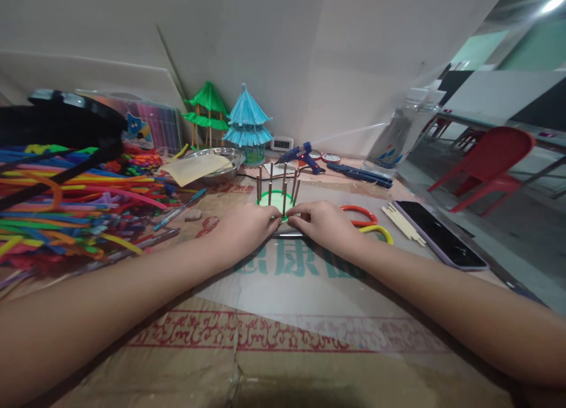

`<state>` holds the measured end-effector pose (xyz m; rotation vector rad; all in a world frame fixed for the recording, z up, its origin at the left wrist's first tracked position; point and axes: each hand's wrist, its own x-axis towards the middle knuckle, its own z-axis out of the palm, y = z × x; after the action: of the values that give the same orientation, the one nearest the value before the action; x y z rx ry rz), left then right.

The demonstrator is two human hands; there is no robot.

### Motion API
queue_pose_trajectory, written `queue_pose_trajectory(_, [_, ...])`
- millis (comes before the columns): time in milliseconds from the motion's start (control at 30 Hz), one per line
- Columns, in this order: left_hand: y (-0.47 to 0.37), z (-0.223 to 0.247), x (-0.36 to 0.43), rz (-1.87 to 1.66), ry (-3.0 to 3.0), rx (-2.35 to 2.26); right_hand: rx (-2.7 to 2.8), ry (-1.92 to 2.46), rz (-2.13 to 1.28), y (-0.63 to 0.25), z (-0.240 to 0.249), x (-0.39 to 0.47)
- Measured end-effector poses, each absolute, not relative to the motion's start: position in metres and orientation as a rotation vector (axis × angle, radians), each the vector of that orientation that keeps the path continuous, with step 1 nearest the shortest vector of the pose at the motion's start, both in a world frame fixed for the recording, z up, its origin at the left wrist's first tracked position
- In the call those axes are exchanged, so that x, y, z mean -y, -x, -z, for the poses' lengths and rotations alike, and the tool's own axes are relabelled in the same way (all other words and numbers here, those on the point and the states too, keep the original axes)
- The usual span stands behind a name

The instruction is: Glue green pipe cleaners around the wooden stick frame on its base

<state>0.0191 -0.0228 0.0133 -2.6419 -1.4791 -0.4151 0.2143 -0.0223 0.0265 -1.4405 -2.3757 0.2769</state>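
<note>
In front of me stands a small round green base [265,200] with several thin brown sticks [285,190] rising upright from it. At the front of this model, my left hand [254,225] is closed, its thumb and fingertips pinching the near rim from the left. My right hand [325,222] pinches the same rim from the right, very close to the left fingertips. Something small and green shows between the two hands; whether it is a separate strip cannot be made out. A dark, shiny edge lies just below the fingers.
Colourful pipe cleaners [79,207] heap up at left. Behind are a green pagoda model [207,110], a blue one [247,116], a metal bowl [234,157] and a glue gun [303,156]. Rightward lie scissors handles [362,222], pale sticks [403,224], a phone [437,234] and pliers [360,175].
</note>
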Motion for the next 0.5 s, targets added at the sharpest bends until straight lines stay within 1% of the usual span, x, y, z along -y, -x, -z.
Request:
queue_pose_trajectory(233, [-0.0189,-0.0136,0.022,0.405,2.656,1.471,2.367,1.431,-0.212,-0.2177,-0.0256,0.0268])
queue_pose_trajectory(500, [-0.0193,-0.0129,0.0211,0.412,2.661,1.497,2.379,1.399,-0.285,-0.2177,-0.0236,0.0235])
